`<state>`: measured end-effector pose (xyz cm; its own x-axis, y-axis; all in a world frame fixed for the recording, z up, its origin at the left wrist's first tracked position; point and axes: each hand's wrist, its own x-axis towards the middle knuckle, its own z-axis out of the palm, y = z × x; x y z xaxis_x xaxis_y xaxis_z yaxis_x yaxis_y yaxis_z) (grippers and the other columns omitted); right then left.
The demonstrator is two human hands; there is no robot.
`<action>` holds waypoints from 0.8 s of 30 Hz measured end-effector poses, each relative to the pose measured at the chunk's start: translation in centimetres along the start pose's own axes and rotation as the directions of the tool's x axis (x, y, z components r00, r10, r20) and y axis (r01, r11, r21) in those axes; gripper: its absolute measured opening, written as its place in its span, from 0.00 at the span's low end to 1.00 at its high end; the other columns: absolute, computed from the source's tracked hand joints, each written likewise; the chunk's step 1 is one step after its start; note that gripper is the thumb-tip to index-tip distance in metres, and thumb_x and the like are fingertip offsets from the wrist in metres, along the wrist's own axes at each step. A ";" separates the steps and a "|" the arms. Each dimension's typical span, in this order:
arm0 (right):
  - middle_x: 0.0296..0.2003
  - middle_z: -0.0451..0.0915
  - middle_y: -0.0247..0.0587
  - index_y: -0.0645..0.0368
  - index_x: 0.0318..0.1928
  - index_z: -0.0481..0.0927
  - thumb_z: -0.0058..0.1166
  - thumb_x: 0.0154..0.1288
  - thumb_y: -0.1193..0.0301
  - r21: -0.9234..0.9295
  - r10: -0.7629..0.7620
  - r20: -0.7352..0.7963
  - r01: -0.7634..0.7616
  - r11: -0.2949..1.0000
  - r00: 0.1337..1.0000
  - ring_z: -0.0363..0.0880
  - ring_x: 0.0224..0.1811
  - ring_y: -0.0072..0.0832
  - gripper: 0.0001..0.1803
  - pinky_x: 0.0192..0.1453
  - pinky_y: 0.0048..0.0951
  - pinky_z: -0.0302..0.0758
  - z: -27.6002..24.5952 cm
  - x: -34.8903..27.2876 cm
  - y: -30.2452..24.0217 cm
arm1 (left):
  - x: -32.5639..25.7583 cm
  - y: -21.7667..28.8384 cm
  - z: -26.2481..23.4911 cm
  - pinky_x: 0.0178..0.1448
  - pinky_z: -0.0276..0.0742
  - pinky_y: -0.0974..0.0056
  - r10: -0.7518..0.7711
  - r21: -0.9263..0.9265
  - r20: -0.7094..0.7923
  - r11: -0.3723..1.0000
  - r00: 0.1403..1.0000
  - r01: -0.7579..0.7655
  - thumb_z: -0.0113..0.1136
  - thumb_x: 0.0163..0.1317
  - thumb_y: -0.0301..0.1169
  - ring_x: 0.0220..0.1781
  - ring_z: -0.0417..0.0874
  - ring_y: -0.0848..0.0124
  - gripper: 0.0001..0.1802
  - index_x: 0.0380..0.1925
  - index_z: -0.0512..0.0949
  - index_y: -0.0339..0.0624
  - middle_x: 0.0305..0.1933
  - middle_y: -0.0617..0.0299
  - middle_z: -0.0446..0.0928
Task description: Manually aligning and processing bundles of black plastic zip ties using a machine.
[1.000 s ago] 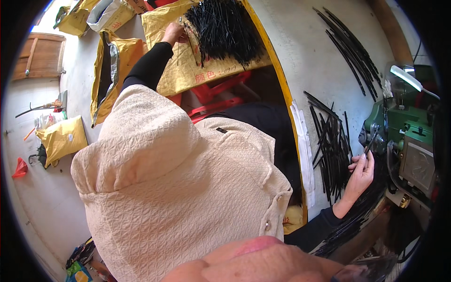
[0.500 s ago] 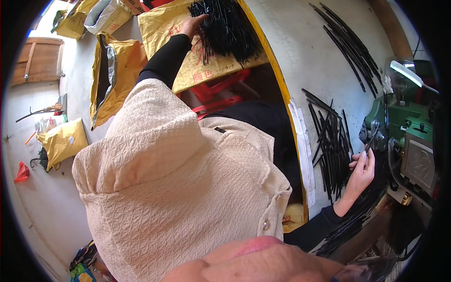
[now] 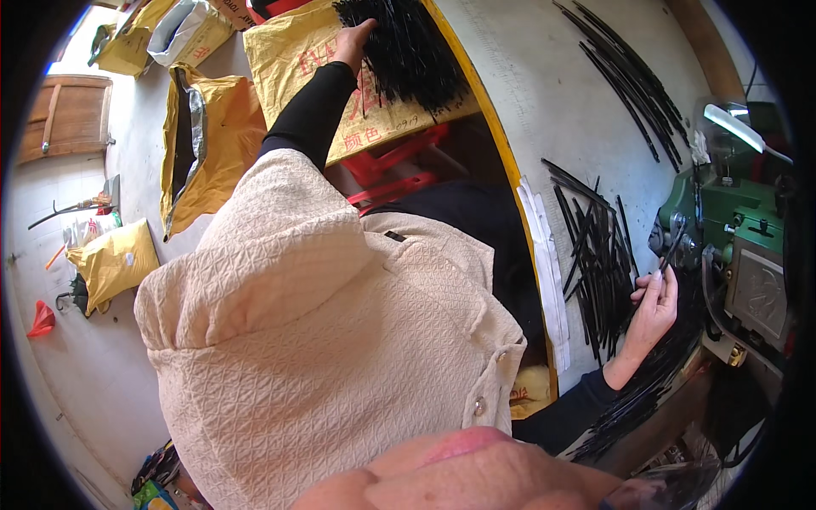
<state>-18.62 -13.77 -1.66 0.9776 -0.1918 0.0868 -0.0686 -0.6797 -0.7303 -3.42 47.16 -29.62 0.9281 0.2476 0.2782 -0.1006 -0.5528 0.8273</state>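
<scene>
Yellow sack (image 3: 280, 55) beneath outstretched left hand (image 3: 352, 44)

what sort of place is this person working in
Probably a small workshop: a green machine stands on the right, thin black strips lie in a pile on the worktop, and an open yellow sack is on the left.

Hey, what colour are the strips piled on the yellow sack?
The strips are black, clearest in the head view.
</scene>
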 end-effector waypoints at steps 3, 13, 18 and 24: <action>0.25 0.74 0.31 0.68 0.52 0.74 0.46 0.71 0.71 -0.002 0.007 -0.010 -0.007 1.000 1.000 0.65 0.23 0.13 0.15 0.28 0.15 0.65 0.1 -0.1 0.4 | -0.2 2.1 0.7 0.42 0.72 0.70 0.112 0.234 -0.062 0.968 0.992 -0.094 0.56 0.61 0.39 0.40 0.81 0.71 0.18 0.49 0.76 0.45 0.40 0.63 0.80; 0.25 0.74 0.31 0.69 0.52 0.74 0.47 0.70 0.71 -0.003 0.013 -0.017 -0.013 1.000 1.000 0.65 0.23 0.13 0.16 0.27 0.16 0.64 0.0 0.0 0.5 | -1.2 9.5 -0.4 0.42 0.72 0.67 -0.641 -0.564 -0.175 0.687 0.748 0.457 0.52 0.60 0.30 0.38 0.78 0.70 0.12 0.42 0.79 0.41 0.36 0.59 0.78; 0.25 0.74 0.31 0.68 0.53 0.74 0.47 0.70 0.71 0.014 0.013 -0.017 -0.013 1.000 1.000 0.65 0.23 0.13 0.16 0.27 0.16 0.65 0.1 0.1 0.5 | -2.1 7.1 -0.4 0.43 0.74 0.66 -0.164 -0.233 -0.139 0.964 0.977 0.129 0.49 0.55 0.19 0.39 0.80 0.69 0.17 0.44 0.78 0.42 0.36 0.56 0.80; 0.25 0.74 0.31 0.68 0.53 0.74 0.47 0.70 0.71 0.011 0.014 -0.017 -0.013 1.000 1.000 0.65 0.23 0.13 0.16 0.27 0.16 0.65 0.0 0.1 0.6 | -1.0 8.2 0.3 0.34 0.75 0.69 -0.182 -0.288 -0.036 0.944 0.983 0.164 0.61 0.51 0.25 0.30 0.81 0.72 0.08 0.33 0.81 0.36 0.30 0.59 0.81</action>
<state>-18.60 -14.17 -2.15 0.9729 -0.2134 0.0885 -0.0795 -0.6692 -0.7388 -5.08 42.17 -23.31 0.9175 0.3721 0.1407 -0.0461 -0.2518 0.9667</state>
